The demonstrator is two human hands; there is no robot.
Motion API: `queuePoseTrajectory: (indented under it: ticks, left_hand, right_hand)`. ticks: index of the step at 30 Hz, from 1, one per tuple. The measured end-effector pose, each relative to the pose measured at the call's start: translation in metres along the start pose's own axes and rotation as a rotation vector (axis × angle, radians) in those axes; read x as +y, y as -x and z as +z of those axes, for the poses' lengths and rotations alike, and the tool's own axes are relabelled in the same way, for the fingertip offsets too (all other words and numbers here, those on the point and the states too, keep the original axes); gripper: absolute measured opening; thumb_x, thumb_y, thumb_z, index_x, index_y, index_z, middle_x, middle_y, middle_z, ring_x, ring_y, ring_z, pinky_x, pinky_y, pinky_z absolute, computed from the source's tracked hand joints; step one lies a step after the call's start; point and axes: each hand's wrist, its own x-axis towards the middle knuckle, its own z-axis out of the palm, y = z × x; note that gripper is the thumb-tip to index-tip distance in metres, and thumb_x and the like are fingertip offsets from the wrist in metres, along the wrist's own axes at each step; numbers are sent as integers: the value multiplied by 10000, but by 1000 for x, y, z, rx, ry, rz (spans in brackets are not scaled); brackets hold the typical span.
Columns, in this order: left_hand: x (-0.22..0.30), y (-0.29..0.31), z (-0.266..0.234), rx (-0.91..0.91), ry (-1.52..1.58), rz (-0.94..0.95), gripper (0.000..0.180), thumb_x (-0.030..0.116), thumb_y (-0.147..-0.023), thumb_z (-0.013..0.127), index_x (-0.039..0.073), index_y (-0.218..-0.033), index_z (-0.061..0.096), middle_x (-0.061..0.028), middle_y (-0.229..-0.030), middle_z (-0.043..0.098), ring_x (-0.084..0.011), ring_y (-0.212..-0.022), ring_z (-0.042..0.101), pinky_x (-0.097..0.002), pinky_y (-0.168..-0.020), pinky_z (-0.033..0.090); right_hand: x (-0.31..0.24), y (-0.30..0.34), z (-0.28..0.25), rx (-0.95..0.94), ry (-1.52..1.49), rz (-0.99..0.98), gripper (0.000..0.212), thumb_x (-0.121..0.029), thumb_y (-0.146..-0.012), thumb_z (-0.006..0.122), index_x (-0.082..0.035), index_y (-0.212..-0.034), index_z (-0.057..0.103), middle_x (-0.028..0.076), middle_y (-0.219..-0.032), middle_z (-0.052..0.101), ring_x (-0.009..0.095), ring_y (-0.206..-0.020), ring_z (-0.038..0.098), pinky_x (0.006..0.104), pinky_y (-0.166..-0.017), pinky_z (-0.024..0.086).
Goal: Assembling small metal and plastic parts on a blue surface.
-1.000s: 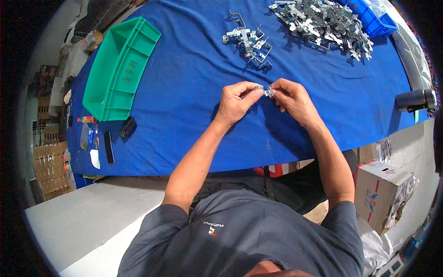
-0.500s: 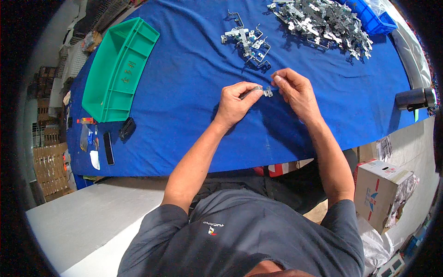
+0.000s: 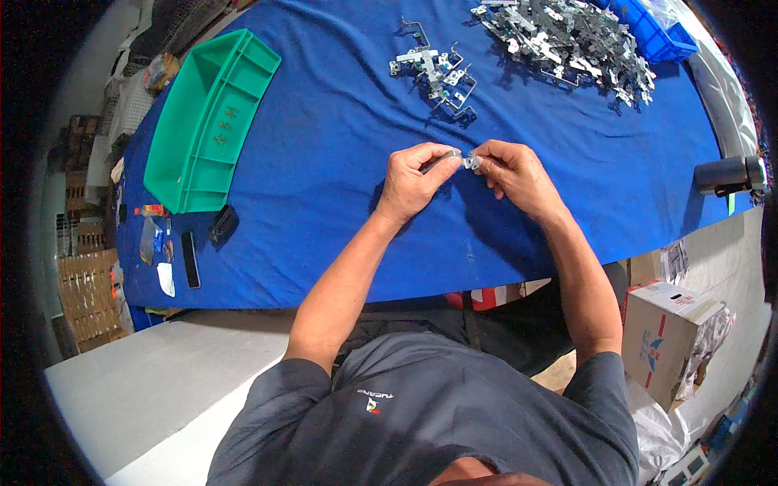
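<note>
A small silvery metal bracket (image 3: 469, 163) is pinched between the thumb and fingers of my left hand (image 3: 416, 180). From the other side, my right hand (image 3: 516, 173) closes its thumb and forefinger at the bracket's free end; whether a smaller part sits between those fingertips is too small to tell. Both hands are raised over the blue cloth, fingertips nearly meeting. Just beyond them lies a small cluster of metal brackets with bent wire rods (image 3: 438, 73). Farther off to the right is a large heap of similar metal brackets (image 3: 575, 49).
On the left stands a green divided bin (image 3: 182, 121) with a few small brass-coloured pieces. Near it lie a phone (image 3: 190, 259) and a black case (image 3: 222, 226). A blue crate (image 3: 671, 44) is at the far right, a dark flask (image 3: 729, 175) at the right edge, a carton (image 3: 668, 336) below.
My right hand has come down and left, from slightly apart to the bracket's end. The left hand stays in place with the bracket.
</note>
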Motion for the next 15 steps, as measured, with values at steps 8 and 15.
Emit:
queuePoseTrajectory:
  ticks: [8,15]
  left_hand:
    - [9,-1,1,-19,-70,27,163,120,-894,725,-11,-990,735,-42,-882,721,-60,-784,610,-226,-691,484]
    - [7,1,4,10,-35,20,164,117,-901,721,-6,-1009,732,-11,-866,708,-54,-769,604,-220,-667,474]
  right_hand:
    - [-6,-2,2,-28,-363,55,204,-178,-998,570,-3,-1052,660,4,-854,606,62,-695,534,236,-609,463]
    - [2,-6,2,274,-231,-149,189,-188,-980,596,-13,-999,662,15,-780,631,79,-662,541,247,-589,450]
